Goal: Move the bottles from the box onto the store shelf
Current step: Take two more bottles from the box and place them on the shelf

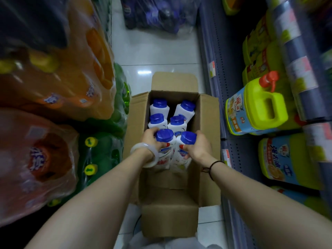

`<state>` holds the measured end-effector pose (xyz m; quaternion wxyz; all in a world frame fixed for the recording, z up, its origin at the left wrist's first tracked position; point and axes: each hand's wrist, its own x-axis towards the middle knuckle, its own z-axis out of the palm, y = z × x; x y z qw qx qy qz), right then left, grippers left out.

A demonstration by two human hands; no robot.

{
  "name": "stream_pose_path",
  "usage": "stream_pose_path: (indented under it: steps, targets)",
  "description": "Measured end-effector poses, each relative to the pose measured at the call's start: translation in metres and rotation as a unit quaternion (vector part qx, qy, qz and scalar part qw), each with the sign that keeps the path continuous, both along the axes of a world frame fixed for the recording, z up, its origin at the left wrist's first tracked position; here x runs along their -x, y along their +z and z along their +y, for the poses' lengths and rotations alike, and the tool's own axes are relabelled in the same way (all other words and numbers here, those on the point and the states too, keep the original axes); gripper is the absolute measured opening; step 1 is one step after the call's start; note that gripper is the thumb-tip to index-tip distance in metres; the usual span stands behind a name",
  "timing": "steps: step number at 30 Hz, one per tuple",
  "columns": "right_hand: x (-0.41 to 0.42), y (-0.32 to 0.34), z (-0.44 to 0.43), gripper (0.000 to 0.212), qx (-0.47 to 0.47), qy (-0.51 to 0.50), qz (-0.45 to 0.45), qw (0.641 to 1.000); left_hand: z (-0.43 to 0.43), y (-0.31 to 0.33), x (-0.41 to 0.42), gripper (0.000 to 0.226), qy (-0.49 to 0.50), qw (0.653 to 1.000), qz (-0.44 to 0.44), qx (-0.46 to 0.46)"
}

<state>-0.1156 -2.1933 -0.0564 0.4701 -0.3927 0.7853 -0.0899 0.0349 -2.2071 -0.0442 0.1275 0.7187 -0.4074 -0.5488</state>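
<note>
An open cardboard box (206,133) stands on the aisle floor below me. Several white bottles with blue caps (159,109) stand upright in its far half. My left hand (151,141) grips the neck of one white bottle (164,153) just under its blue cap. My right hand (198,147) grips a second white bottle (182,155) beside it. Both held bottles sit higher than the rest, over the box's middle. The near half of the box shows its bare bottom. The store shelf (231,123) runs along the right.
Green jugs with blue labels (258,110) fill the right-hand shelves. Shrink-wrapped packs of orange (59,72) and green soda bottles (106,150) are stacked on the left. A wrapped purple pack (158,13) lies on the white tile floor beyond the box.
</note>
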Motion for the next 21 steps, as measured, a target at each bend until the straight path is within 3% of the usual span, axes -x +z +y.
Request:
stream_pose_path:
  steps: [7, 12, 17, 21]
  targets:
    - [0.025, 0.11, -0.022, 0.036, 0.028, 0.074, -0.029, 0.996, -0.009, 0.098, -0.004, 0.058, -0.07, 0.996, -0.002, 0.053]
    - [0.03, 0.207, -0.036, 0.032, 0.077, 0.127, -0.009, 0.989, -0.026, 0.198, -0.01, 0.039, -0.112, 0.987, -0.007, 0.114]
    - [0.034, 0.313, -0.039, 0.047, 0.113, 0.109, -0.02, 0.987, -0.039, 0.312, -0.012, 0.04, -0.134, 0.977, 0.008, 0.164]
    - [0.035, 0.405, -0.036, 0.038, 0.163, 0.118, -0.045, 0.979, -0.043, 0.396, -0.022, 0.036, -0.13, 0.972, 0.017, 0.195]
